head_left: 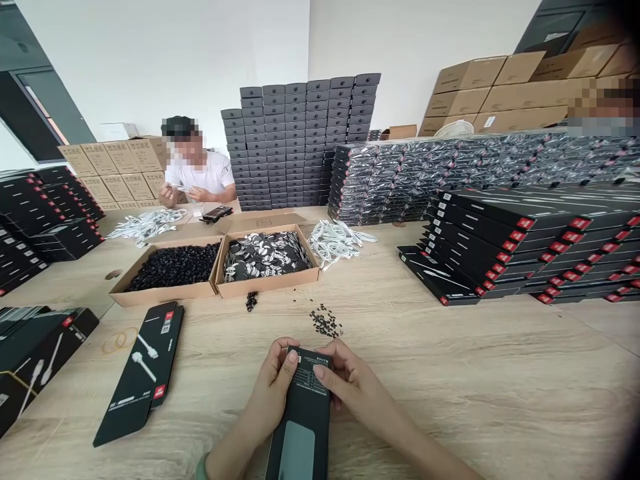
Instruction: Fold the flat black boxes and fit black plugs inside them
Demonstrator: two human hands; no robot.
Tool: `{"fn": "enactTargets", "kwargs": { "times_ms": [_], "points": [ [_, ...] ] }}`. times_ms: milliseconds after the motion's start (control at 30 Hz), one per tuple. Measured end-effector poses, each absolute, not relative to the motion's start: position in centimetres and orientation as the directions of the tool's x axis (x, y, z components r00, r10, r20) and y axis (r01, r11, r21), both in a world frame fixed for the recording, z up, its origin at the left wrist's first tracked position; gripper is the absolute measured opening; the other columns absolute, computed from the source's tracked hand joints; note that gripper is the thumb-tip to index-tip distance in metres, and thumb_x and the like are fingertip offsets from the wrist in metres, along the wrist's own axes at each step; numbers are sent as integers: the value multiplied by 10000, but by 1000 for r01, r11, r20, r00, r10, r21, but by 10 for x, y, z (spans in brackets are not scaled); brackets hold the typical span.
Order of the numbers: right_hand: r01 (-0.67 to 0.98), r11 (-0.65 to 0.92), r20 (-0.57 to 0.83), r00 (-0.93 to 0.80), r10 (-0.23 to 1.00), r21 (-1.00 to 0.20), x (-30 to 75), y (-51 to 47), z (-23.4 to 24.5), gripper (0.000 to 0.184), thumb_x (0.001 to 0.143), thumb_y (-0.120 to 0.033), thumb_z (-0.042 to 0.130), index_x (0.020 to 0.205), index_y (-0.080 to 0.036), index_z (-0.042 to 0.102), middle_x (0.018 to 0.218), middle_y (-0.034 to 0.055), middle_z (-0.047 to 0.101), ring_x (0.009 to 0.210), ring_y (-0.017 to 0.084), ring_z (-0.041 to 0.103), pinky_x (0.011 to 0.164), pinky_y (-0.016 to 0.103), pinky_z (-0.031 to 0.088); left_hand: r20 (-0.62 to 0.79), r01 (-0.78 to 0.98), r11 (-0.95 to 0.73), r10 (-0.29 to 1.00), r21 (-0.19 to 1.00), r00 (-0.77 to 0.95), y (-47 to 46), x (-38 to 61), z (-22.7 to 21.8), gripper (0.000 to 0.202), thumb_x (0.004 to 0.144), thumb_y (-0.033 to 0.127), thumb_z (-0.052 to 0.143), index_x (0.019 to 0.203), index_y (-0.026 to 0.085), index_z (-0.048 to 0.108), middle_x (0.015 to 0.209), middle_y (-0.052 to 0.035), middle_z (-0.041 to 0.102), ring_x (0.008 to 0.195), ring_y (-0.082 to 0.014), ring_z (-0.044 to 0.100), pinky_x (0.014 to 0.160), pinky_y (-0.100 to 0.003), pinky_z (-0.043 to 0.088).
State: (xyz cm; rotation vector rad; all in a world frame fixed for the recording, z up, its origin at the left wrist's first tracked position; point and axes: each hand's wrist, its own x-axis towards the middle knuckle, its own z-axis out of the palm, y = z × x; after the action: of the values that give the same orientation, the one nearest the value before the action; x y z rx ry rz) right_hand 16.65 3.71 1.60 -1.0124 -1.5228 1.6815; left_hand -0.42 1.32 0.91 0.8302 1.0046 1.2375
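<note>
A long black retail box (303, 420) lies back side up at the near edge of the wooden table (450, 373), its printed text end pointing away from me. My left hand (273, 383) grips its far left corner, thumb on top. My right hand (345, 380) pinches the far right corner, fingers curled round the edge. Just beyond the box lies a small heap of tiny black parts (326, 323). A second black box (143, 370), printed with a white cable, lies flat to the left.
Two open cardboard trays hold black parts (173, 265) and black-and-white pieces (265, 257). White cables (335, 241) lie beside them. Stacks of black boxes (540, 247) fill the right and left sides. A person in a white shirt (197, 175) sits at the far side. A rubber band (119, 341) lies left.
</note>
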Motion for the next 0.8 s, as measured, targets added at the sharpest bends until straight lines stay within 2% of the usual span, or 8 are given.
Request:
{"fn": "enactTargets", "kwargs": {
  "times_ms": [167, 300, 367, 467, 567, 667, 733, 800],
  "points": [
    [97, -85, -120, -446, 887, -992, 167, 33, 25, 449, 888, -583, 550, 1226, -289, 553, 969, 23, 613, 914, 199, 582, 819, 329, 484, -211, -398, 140, 967, 907, -142, 17, 0, 1, 422, 724, 544, 726, 918, 192, 594, 719, 16, 619, 639, -126, 536, 572, -228, 459],
    [-10, -309, -249, -568, 785, -951, 170, 35, 30, 726, 905, -726, 264, 1466, -273, 343, 1105, 84, 653, 1050, 244, 614, 967, 432, 443, -305, -464, 95, 864, 881, -402, 25, -14, -7, 401, 771, 534, 690, 1000, 244, 534, 851, 25, 624, 740, -112, 577, 678, -215, 477],
    [-12, -373, -282, -634, 720, -928, 174, 40, 32, 710, 887, -712, 386, 1447, -276, 392, 1182, 92, 650, 1123, 256, 602, 1013, 442, 417, -331, -505, 53, 813, 861, -479, 30, -27, -5, 392, 756, 507, 718, 974, 250, 519, 852, 39, 618, 738, -100, 584, 684, -202, 475],
    [50, -285, -259, -586, 768, -957, 183, 51, 33, 609, 755, -552, 733, 1277, -270, 594, 1203, 84, 665, 1133, 278, 603, 997, 431, 438, -364, -581, 44, 817, 813, -447, 35, -48, 9, 348, 700, 412, 781, 864, 222, 541, 758, 48, 614, 657, -101, 590, 627, -199, 470],
    [80, -186, -200, -519, 831, -979, 194, 60, 34, 447, 729, -510, 764, 1075, -229, 731, 1110, 79, 721, 1022, 268, 653, 935, 409, 480, -409, -670, 164, 884, 724, -226, 30, -62, 25, 362, 748, 531, 654, 802, 177, 604, 724, -21, 655, 657, -179, 639, 619, -281, 498],
    [111, -38, -100, -628, 772, -993, 199, 59, 37, 327, 742, -455, 762, 978, -229, 782, 977, 61, 755, 892, 229, 681, 840, 356, 508, -373, -639, 520, 854, 567, 363, 13, -57, 29, 517, 766, 627, 550, 850, 133, 674, 818, -121, 718, 817, -299, 685, 754, -412, 513],
    [109, 42, -47, -701, 712, -993, 198, 54, 39, 262, 749, -409, 767, 937, -229, 792, 931, 56, 755, 858, 212, 679, 795, 328, 506, -330, -480, 692, 698, 539, 636, 0, -46, 23, 439, 758, 535, 617, 894, 127, 707, 858, -127, 740, 876, -298, 685, 824, -403, 490],
    [93, 50, -30, -703, 711, -994, 194, 50, 40, 275, 734, -404, 784, 944, -227, 785, 920, 55, 751, 829, 204, 670, 758, 316, 505, -364, -335, 749, 598, 572, 714, -10, -33, 16, 306, 699, 351, 709, 900, 123, 737, 825, -105, 749, 792, -235, 685, 788, -325, 487]
  ]
}}
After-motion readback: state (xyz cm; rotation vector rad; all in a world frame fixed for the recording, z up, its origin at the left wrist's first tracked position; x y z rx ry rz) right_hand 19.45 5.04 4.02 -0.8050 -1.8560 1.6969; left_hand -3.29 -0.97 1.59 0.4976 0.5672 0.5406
